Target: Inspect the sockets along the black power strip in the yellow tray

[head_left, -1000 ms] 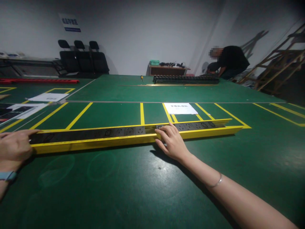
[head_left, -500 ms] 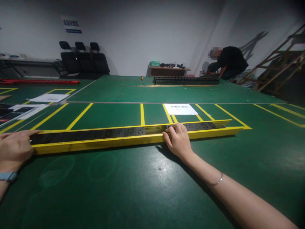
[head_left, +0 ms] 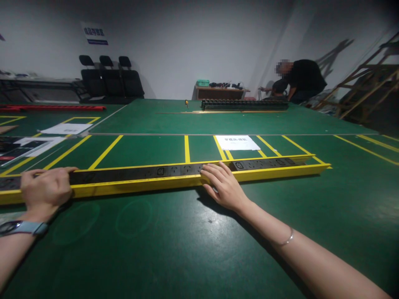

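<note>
A long yellow channel (head_left: 134,190) lies across the green table, tilted slightly up to the right. Black socket modules (head_left: 174,170) sit inside it, with a short gap near my right hand and another group of black modules (head_left: 262,164) beyond. My left hand (head_left: 46,189) is closed over the channel at the left, its fingers curled down and their tips hidden. At the gap, my right hand (head_left: 222,185) rests over the near wall, fingers stretched forward over the end of the left module row and thumb lower on the near side.
Yellow tape lines (head_left: 187,148) mark the table behind the channel, beside a white paper label (head_left: 237,143). Farther back are a screwdriver (head_left: 186,103) and a long black slotted part (head_left: 245,105). A person (head_left: 305,81) bends over at the back right. Black chairs (head_left: 112,81) stand left.
The channel and its modules have shifted right. My left hand has moved right with them. My right hand has slid slightly left, its fingers straightening from a pinch at the right-hand modules.
</note>
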The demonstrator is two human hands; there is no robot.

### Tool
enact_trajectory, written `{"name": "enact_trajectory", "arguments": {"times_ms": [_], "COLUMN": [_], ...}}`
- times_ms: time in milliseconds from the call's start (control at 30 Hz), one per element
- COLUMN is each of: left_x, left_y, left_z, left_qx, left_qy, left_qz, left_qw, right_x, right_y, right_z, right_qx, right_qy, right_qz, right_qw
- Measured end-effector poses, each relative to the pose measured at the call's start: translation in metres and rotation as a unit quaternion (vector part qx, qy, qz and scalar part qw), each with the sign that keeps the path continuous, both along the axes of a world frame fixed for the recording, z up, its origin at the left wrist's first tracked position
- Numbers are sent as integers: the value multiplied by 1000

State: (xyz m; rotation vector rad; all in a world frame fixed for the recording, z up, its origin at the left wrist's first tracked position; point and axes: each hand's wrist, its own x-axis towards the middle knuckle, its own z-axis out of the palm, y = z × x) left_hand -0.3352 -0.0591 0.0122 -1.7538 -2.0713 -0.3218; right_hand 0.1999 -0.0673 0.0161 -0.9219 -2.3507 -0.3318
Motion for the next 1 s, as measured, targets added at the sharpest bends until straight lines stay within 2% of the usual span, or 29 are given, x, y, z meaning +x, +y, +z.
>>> {"name": "enact_trajectory", "arguments": {"times_ms": [133,533,800,1000], "left_x": [15,19,19,15], "left_y": [1,-2,-1,0], "left_z": [3,6,5,2], "left_qx": [-3,-8,-10,-2], "left_qy": [29,50,30,48], "left_qz": [13,14,12,11], "left_qw": [999,999,999,999], "right_x": [0,-2,-4,2], "right_y": [0,3,1,10], "right_z": [0,0,1,4], "right_qx": [-26,-23,-37,-11], "right_qy": [-14,24,32,54], "right_qz": [15,11,-9,-9], "right_qw": [999,999,999,998]}}
